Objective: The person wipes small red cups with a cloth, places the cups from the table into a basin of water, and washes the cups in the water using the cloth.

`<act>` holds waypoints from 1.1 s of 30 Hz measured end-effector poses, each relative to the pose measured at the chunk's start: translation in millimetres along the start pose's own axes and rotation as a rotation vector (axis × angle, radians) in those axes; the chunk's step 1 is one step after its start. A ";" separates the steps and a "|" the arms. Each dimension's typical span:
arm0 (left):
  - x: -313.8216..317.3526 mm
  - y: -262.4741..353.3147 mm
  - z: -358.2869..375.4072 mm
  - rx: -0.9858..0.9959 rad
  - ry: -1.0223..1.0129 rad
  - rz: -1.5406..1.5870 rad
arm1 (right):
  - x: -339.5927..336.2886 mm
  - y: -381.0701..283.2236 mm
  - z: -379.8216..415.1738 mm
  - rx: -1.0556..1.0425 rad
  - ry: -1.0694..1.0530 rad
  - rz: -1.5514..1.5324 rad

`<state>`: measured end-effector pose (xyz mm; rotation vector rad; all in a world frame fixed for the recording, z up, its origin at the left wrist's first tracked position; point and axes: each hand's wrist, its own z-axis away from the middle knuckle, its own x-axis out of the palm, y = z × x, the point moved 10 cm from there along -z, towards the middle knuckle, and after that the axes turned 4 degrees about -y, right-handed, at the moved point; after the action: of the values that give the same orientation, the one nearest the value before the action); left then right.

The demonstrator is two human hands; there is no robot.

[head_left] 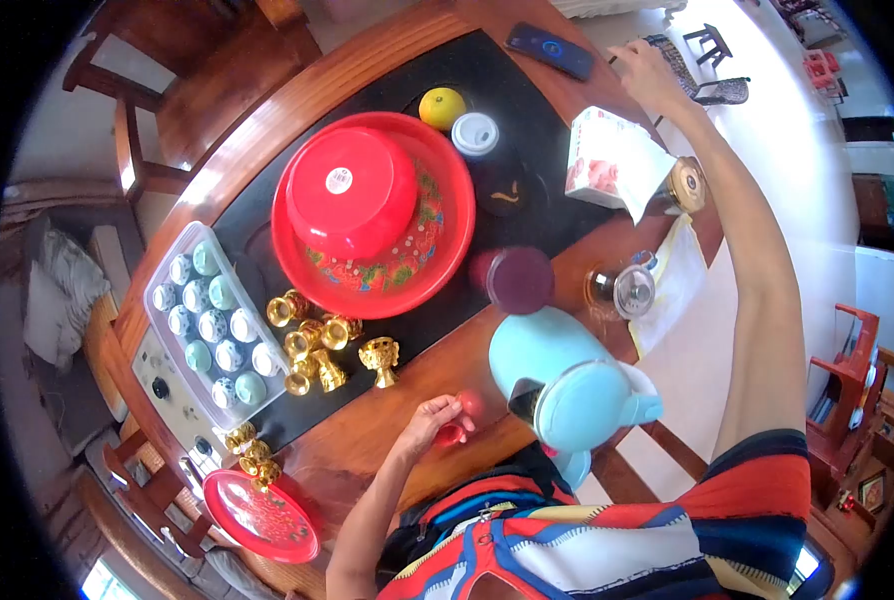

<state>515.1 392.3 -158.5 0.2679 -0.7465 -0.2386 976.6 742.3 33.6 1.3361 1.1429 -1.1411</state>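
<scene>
Red little cups (pixel 450 435) are pinched in the left hand (pixel 430 420), near the gold cups (pixel 380 360) and blue jug (pixel 542 358); the right hand (pixel 649 80) reaches out, fingers a bit spread; it is near the phone (pixel 550 50) and tissue box (pixel 595 165).

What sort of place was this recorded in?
Probably a living room in a home: a glossy brown wooden table holds a clear plastic tray of small, round patterned cups, and a brown wooden armchair stands beside it.

Pale blue kettle (pixel 557 375), floral-patterned red tray (pixel 445 262)
</scene>
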 end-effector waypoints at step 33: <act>0.5 6.9 7.3 0.477 -0.017 -0.229 | -160.4 -217.4 439.6 0.227 0.609 -0.433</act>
<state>511.3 397.5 -150.8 0.8069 -0.7837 -0.2774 721.7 307.7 145.1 1.7310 1.8545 -1.2280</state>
